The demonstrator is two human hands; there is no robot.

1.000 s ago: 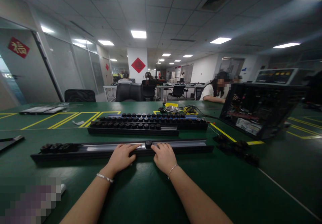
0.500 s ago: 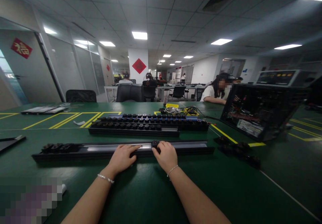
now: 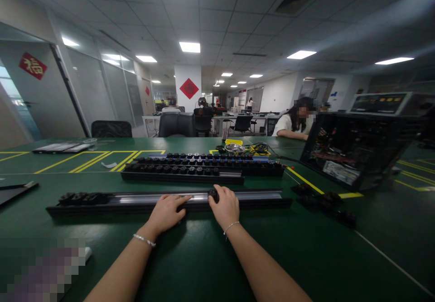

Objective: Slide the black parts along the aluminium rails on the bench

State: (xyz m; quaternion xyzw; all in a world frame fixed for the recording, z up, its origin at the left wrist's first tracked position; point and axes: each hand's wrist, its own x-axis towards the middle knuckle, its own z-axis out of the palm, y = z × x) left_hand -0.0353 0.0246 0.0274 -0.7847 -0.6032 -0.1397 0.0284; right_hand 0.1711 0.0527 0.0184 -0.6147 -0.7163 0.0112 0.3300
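Observation:
A long black rail with a shiny inner channel lies across the green table in front of me. Several black wheeled pieces sit in its left end. My left hand rests on the middle of the rail, fingers spread, the index finger pointing right along the channel, with nothing held. Just to the right, my right hand has thumb and fingers closed round a small black piece at the channel. Part of that piece is hidden by the fingers.
Behind lie more black rails filled with black pieces. Loose black parts and an open computer case are at the right. A metal dish stands farther back. A person leans on the table's far right.
My right thumb and fingers have shifted on the black piece, which now looks tilted. My left hand stays on the rail. The whole view has moved slightly.

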